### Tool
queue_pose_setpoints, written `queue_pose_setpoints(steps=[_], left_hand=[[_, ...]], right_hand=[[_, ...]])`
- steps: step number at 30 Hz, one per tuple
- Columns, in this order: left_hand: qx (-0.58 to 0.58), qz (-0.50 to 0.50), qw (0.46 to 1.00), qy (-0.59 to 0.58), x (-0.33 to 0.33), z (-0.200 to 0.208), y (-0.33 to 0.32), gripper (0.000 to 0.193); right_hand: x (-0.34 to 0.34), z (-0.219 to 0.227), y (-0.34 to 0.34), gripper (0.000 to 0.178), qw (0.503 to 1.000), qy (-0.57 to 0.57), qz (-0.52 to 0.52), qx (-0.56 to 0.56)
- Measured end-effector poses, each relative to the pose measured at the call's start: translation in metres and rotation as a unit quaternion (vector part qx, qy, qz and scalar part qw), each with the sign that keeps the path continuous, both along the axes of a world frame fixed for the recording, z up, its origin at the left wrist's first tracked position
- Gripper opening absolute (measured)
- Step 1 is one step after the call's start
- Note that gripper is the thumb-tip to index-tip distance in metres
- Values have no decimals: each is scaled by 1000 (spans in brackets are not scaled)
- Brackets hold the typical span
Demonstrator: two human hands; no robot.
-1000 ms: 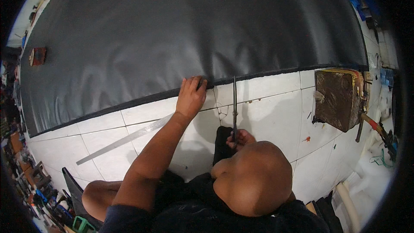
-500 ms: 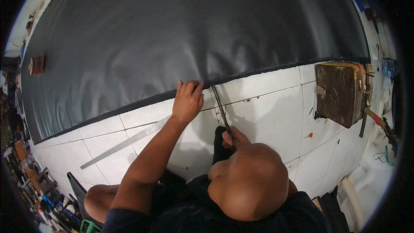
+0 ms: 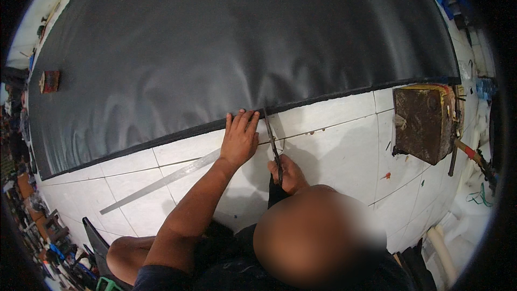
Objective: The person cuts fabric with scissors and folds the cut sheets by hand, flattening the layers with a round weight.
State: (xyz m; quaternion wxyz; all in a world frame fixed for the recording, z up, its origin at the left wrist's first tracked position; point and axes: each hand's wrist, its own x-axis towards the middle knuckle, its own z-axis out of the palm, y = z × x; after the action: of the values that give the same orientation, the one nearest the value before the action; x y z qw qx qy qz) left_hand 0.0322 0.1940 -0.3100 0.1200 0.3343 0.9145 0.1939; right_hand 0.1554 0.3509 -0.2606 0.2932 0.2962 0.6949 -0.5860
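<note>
A large black sheet (image 3: 215, 37), smooth and leather-like, spreads over the white tiled floor with soft ripples along its near edge. My left hand (image 3: 240, 143) lies at that edge, fingers stretched out and fingertips resting on the sheet. Just right of it, my right hand (image 3: 291, 173) is closed around the handles of long dark scissors (image 3: 272, 136). Their blades point away from me, with the tip at the sheet's edge; how far they reach into the material is hard to see. A flat metal ruler (image 3: 161, 185) lies on the tiles under my left forearm.
A dark, worn block (image 3: 423, 124) stands by the sheet's right corner, near a red-handled tool (image 3: 469, 152). A small reddish-brown block (image 3: 49, 82) sits on the sheet's left side. Mixed clutter (image 3: 59, 248) lines the far left, and a pale roll (image 3: 442, 256) is at lower right.
My left hand has shifted slightly right and toward me, still at the sheet's edge. The scissors stand steeper, and more of my right hand shows around their handles.
</note>
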Motion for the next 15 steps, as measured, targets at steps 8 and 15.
queue_pose_setpoints(steps=[8, 15], left_hand=[[4, -6, 1000, -5, 0, -1, -1, 66], [-4, -18, 1000, -5, 2, -6, 7, 68]], right_hand=[[11, -20, -9, 43, 999, 16, -26, -15], [23, -53, -8, 35, 998, 40, -43, 4]])
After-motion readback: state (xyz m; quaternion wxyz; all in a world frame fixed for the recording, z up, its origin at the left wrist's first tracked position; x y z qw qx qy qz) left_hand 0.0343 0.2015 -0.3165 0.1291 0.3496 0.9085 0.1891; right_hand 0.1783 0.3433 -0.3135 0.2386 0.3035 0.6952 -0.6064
